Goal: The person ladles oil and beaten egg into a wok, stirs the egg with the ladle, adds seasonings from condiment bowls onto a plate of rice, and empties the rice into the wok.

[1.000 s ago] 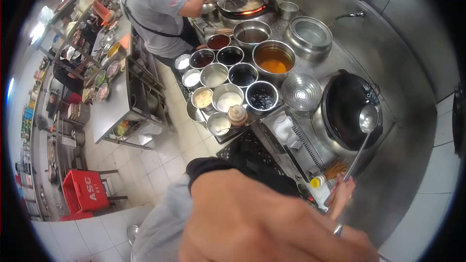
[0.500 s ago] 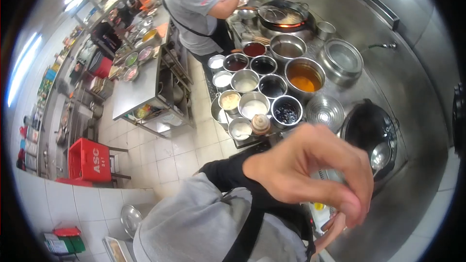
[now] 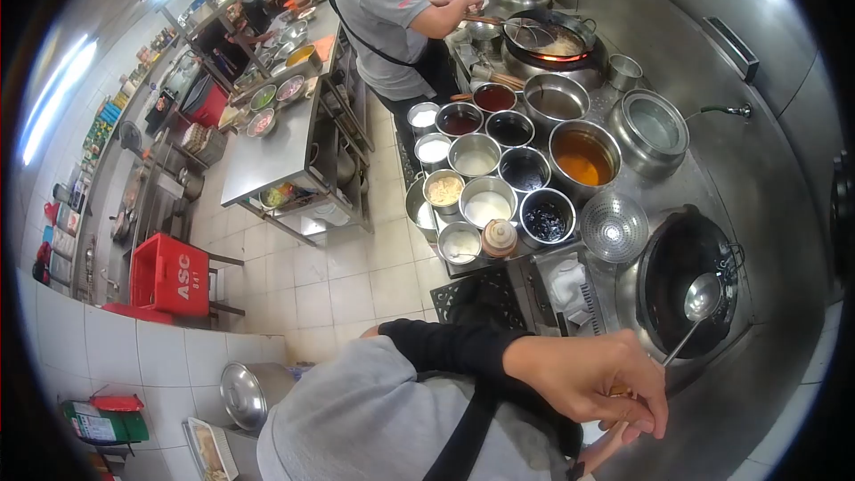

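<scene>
My left hand (image 3: 592,380), its black-sleeved arm crossing in front of my body, is closed at the lower end of the ladle's handle, with a yellowish bit showing between the fingers. Below it is my right hand (image 3: 606,447), mostly covered by the left one; its fingers meet the same end of the handle, though the grip is partly hidden. The metal ladle (image 3: 704,297) slants up to the right, its bowl over the dark wok (image 3: 666,283). Beside the wok sits a perforated strainer bowl (image 3: 614,227).
Several metal pots of sauces and seasonings stand left of the wok, including an orange-liquid pot (image 3: 583,160). A lidded jar (image 3: 500,238) is at their near edge. Further off, a co-worker (image 3: 378,18) handles a strainer at a lit wok (image 3: 557,40). A red crate (image 3: 169,276) stands left.
My left hand has come down from a raised, curled pose over the pots to meet my right hand at the handle. The view has shifted slightly, showing more of the wok and ladle.
</scene>
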`<action>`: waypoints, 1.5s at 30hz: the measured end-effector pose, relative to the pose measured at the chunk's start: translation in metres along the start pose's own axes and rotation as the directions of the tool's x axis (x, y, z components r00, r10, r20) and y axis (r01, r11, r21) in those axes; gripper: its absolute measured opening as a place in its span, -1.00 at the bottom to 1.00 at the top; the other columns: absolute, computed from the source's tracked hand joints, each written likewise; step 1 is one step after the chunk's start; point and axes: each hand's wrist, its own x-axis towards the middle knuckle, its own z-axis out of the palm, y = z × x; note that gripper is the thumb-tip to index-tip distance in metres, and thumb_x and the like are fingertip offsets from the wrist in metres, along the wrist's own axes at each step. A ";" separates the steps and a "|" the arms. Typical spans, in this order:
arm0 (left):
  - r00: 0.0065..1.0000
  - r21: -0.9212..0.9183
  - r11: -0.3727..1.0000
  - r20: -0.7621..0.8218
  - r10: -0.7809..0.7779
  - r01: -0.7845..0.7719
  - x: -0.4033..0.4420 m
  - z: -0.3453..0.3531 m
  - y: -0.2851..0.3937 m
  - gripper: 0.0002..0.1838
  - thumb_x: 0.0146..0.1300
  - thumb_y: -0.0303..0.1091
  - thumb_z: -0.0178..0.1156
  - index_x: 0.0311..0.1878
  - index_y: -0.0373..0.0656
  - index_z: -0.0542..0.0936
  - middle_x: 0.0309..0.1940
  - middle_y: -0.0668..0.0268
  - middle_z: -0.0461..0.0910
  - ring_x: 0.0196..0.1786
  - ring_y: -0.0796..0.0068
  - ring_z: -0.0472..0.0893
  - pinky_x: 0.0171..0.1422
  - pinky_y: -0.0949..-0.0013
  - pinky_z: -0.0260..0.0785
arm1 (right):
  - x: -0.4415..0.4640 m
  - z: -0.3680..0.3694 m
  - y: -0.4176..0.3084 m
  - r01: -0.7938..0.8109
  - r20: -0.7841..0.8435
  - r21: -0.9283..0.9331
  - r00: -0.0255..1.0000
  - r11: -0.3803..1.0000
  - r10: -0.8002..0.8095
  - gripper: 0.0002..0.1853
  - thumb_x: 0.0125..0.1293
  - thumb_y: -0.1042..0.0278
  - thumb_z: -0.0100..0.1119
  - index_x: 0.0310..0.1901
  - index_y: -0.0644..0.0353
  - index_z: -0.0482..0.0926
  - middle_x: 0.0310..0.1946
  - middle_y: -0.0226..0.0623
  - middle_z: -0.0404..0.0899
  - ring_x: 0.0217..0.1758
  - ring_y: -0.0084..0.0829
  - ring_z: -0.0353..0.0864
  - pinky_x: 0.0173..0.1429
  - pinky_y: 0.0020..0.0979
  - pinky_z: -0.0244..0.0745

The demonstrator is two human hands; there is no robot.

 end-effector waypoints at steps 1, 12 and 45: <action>0.999 0.028 0.999 -0.017 0.032 -0.032 -0.001 0.000 -0.002 -0.88 0.41 -0.48 0.25 -0.11 -0.28 0.73 -0.32 0.22 0.73 -0.24 0.27 0.68 -0.14 0.30 0.49 | 0.001 -0.001 0.004 0.002 0.001 0.023 1.000 1.000 -0.002 -0.71 0.35 0.29 0.25 -0.02 0.33 0.58 -0.30 -0.20 0.60 -0.32 -0.36 0.54 -0.23 -0.33 0.41; 0.999 0.046 0.998 0.009 -0.052 0.051 -0.008 0.004 -0.028 -0.89 0.38 -0.51 0.24 -0.14 -0.26 0.73 -0.30 0.17 0.73 -0.23 0.16 0.67 -0.14 0.26 0.48 | 0.015 0.002 0.019 0.009 0.063 0.131 0.998 0.991 -0.018 -0.84 0.37 0.47 0.23 -0.08 0.31 0.57 -0.36 -0.34 0.59 -0.39 -0.53 0.52 -0.32 -0.43 0.40; 0.657 0.431 0.651 0.160 -0.737 0.625 -0.080 -0.003 -0.167 -0.80 0.39 -0.33 0.33 -0.20 -0.33 0.71 -0.30 0.10 0.68 -0.28 0.22 0.69 -0.12 0.28 0.52 | 0.118 0.015 -0.032 -0.046 -0.046 0.128 0.998 0.991 0.052 -0.88 0.20 0.51 0.17 -0.36 0.43 0.54 -0.67 -0.23 0.50 -0.68 -0.38 0.52 -0.59 -0.30 0.43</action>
